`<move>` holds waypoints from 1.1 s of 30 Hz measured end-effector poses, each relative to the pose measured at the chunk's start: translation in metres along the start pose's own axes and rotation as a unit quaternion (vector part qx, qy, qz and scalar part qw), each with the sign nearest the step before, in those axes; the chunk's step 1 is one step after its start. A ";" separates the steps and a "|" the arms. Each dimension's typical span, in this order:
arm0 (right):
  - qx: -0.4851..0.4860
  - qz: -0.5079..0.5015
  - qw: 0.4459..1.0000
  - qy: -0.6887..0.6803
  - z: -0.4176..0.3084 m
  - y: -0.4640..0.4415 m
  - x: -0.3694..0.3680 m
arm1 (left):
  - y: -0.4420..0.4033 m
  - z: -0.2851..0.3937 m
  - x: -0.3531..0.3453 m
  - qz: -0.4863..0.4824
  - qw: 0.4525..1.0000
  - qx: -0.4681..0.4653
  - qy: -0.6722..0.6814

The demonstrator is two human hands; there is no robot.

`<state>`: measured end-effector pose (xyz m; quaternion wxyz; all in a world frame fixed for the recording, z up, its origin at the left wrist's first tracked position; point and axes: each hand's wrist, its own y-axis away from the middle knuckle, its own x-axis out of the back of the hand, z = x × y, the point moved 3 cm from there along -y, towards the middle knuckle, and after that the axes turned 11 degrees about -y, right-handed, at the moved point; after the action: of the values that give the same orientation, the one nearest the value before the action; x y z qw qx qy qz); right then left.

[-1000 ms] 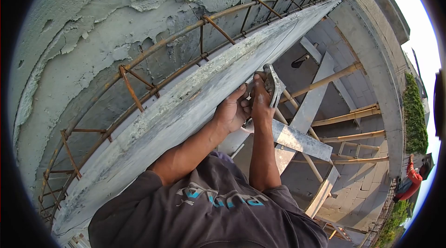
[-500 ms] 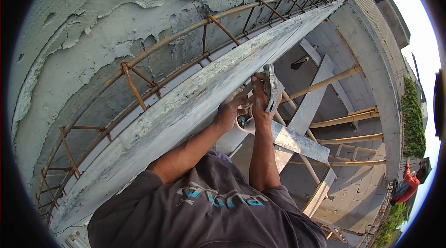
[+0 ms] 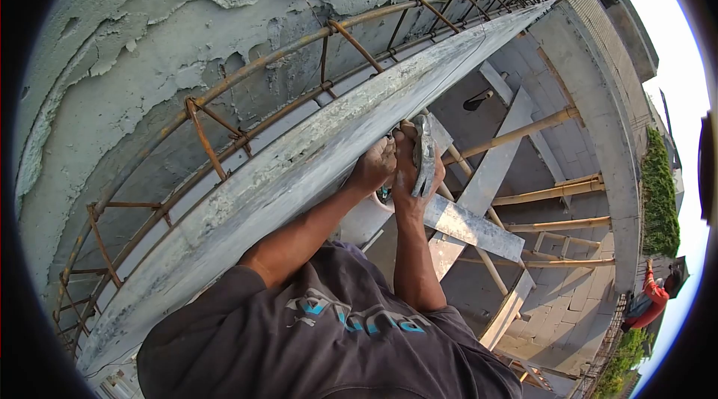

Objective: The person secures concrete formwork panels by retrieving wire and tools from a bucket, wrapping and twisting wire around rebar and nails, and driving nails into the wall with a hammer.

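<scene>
Close together at the lower side of the long grey board [image 3: 329, 148], both of my hands are raised in front of my chest. My left hand [image 3: 375, 166] is closed, its fingers bent in near the board's edge; whatever it pinches is hidden. In my right hand [image 3: 407, 167], fingers wrapped, is a worn grey metal tool [image 3: 425, 156], elongated and held along the outer side of the hand. Its exact kind does not show. Just below the hands, a pale container [image 3: 381, 204] with small dark and greenish contents is partly covered by my wrists.
A rusty rebar cage [image 3: 224, 88] runs along the board beside the rough plastered wall [image 3: 149, 47]. To the right lie metal-faced planks [image 3: 475, 227] and bamboo poles [image 3: 553, 193] over a drop to the floor below. A person in red [image 3: 649, 302] is at the far right.
My left hand's fingers have closed up and come nearer to the right hand. The metal tool in the right hand has shifted slightly left and down. The whole view has moved a little.
</scene>
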<state>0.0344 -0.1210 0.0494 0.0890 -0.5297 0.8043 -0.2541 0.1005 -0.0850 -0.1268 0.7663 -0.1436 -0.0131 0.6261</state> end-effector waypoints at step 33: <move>0.162 0.007 0.980 0.117 -0.005 0.001 -0.019 | 0.020 0.081 0.015 0.090 0.982 0.119 0.113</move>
<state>0.0401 -0.1019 0.0508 0.0808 -0.4693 0.7613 -0.4402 0.0683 -0.0503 -0.0559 0.7148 -0.1221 0.1611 0.6695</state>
